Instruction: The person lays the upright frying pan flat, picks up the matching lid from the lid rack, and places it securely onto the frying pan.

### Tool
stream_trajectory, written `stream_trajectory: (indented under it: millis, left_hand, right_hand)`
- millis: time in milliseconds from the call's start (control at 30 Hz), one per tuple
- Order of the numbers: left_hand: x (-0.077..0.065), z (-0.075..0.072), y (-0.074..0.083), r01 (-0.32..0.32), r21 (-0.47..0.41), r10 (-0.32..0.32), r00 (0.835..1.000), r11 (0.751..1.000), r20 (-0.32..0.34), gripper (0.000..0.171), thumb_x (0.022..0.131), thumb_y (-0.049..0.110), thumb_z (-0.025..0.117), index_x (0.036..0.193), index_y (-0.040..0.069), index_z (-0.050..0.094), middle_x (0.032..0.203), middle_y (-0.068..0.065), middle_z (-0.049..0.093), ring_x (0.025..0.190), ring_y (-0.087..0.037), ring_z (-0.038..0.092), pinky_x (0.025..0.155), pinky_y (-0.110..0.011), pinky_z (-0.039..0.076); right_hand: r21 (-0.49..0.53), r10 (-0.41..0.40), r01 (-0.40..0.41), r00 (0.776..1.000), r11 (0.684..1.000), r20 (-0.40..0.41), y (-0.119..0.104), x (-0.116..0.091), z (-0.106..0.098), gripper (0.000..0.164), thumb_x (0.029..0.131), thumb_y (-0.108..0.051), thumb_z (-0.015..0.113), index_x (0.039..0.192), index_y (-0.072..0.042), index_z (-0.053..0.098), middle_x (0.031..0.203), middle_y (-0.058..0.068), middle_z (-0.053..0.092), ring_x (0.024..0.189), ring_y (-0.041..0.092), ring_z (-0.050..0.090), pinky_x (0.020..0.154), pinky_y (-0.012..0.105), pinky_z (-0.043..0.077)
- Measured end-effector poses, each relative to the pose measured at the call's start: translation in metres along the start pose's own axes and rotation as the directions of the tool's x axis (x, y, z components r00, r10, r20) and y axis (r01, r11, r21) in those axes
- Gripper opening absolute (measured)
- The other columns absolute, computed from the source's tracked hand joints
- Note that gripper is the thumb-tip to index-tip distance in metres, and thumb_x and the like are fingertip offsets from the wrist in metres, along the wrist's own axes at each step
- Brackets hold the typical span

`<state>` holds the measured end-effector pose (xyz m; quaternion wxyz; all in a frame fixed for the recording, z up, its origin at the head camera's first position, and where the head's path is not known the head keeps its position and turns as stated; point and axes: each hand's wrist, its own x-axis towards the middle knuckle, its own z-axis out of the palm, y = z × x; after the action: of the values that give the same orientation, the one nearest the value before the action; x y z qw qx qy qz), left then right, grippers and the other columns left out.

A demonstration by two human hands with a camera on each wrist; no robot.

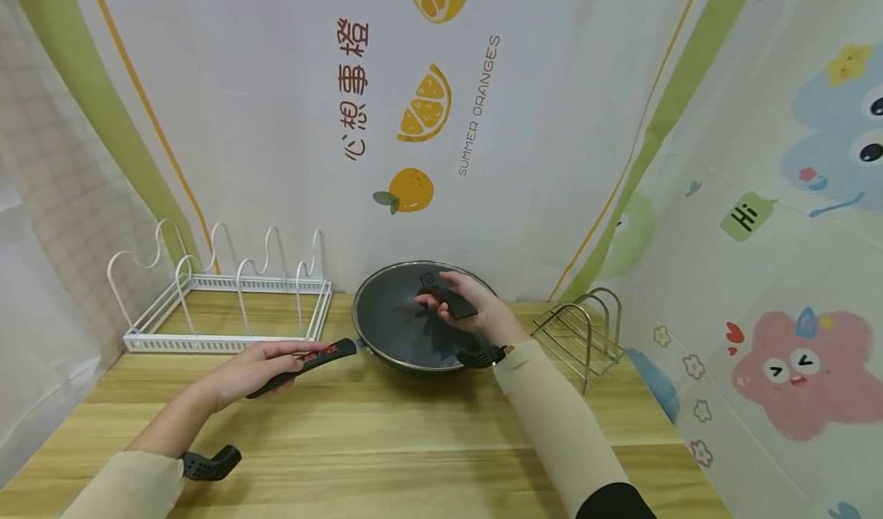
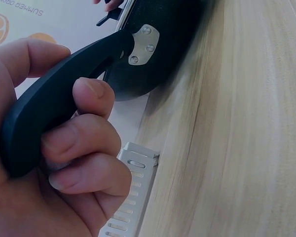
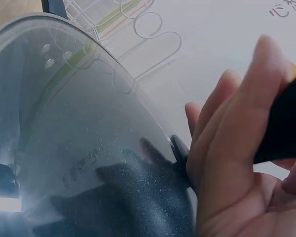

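A dark wok (image 2: 172,49) stands toward the back of the table, its glass lid (image 1: 386,312) over its mouth. My left hand (image 1: 258,369) grips the wok's long black handle (image 1: 338,350), which points to the left and toward me. In the left wrist view the fingers curl under this handle, near the riveted metal bracket (image 2: 146,45). Over the lid, my right hand (image 1: 476,304) holds the black lid handle (image 1: 451,300). The right wrist view shows the fingers around that handle and their reflection in the glass (image 3: 113,123).
Left of the wok, a white rack (image 1: 228,343) with wavy wire dividers stands on the wooden table (image 1: 386,458). A small gold wire rack (image 1: 586,343) is at the right. Printed cloth (image 1: 552,120) hangs behind and at the sides.
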<state>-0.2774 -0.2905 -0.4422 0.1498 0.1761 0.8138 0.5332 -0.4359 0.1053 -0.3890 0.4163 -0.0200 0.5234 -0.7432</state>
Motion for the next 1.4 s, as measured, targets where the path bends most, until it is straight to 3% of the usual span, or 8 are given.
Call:
stream_trajectory:
  millis: [133,367,567,733,1033,1400]
  left_hand:
    - [0.000,-0.001,0.000,-0.003,0.005,0.003,1.000,1.000,0.002,0.047,0.115,0.026,0.056,0.159,0.011,0.058,0.096,-0.013,0.064,0.069,-0.012,0.056,0.057,-0.025,0.048]
    - [-0.001,-0.003,-0.003,0.001,0.007,-0.001,1.000,1.000,-0.001,0.048,0.115,0.026,0.057,0.159,0.009,0.058,0.105,-0.017,0.065,0.071,-0.011,0.057,0.060,-0.026,0.050]
    - [-0.001,-0.003,-0.002,0.002,-0.019,-0.001,1.000,1.000,0.003,0.048,0.114,0.025,0.058,0.158,0.008,0.058,0.111,-0.015,0.066,0.072,-0.010,0.057,0.062,-0.025,0.051]
    - [0.000,-0.004,0.000,0.014,-0.034,-0.013,1.000,0.999,0.017,0.047,0.114,0.023,0.056,0.158,0.008,0.058,0.093,-0.010,0.064,0.065,-0.008,0.054,0.055,-0.023,0.047]
    - [0.002,-0.004,0.001,-0.013,-0.041,0.015,0.999,0.999,0.044,0.046,0.114,0.016,0.052,0.158,0.005,0.056,0.091,-0.011,0.068,0.061,-0.010,0.054,0.053,-0.025,0.047]
    - [0.004,0.001,0.004,-0.022,0.054,0.023,1.000,0.998,-0.012,0.046,0.113,0.018,0.058,0.157,0.006,0.059,0.089,-0.009,0.067,0.062,-0.013,0.055,0.054,-0.024,0.045]
  right_hand:
    - [-0.035,-0.030,0.028,0.998,0.999,-0.050,0.002,-0.002,-0.005,0.060,0.118,-0.046,0.037,0.138,0.006,0.059,0.087,0.003,0.075,0.056,0.007,0.063,0.050,0.018,0.055]
    - [-0.097,-0.053,0.042,0.992,0.994,-0.117,0.006,-0.008,-0.009,0.058,0.118,-0.047,0.040,0.146,0.002,0.056,0.094,0.001,0.077,0.064,0.006,0.068,0.054,0.019,0.057]
    - [-0.168,-0.040,0.021,0.993,0.986,-0.115,0.008,-0.015,-0.010,0.057,0.117,-0.049,0.040,0.116,-0.005,0.077,0.084,-0.002,0.074,0.058,0.005,0.065,0.053,0.019,0.056]
    - [-0.221,-0.041,0.015,0.993,0.975,-0.111,0.009,-0.020,-0.008,0.058,0.116,-0.050,0.041,0.107,-0.010,0.082,0.082,-0.004,0.074,0.059,0.005,0.063,0.055,0.018,0.055]
    - [-0.239,-0.050,0.023,0.993,0.971,-0.107,0.010,-0.032,-0.008,0.057,0.116,-0.051,0.041,0.113,-0.009,0.079,0.088,-0.001,0.071,0.059,0.006,0.063,0.056,0.019,0.055]
    - [-0.317,-0.057,0.024,0.994,0.948,-0.094,0.013,-0.052,-0.018,0.062,0.117,-0.057,0.034,0.134,-0.006,0.067,0.092,-0.001,0.067,0.065,0.007,0.063,0.057,0.019,0.053]
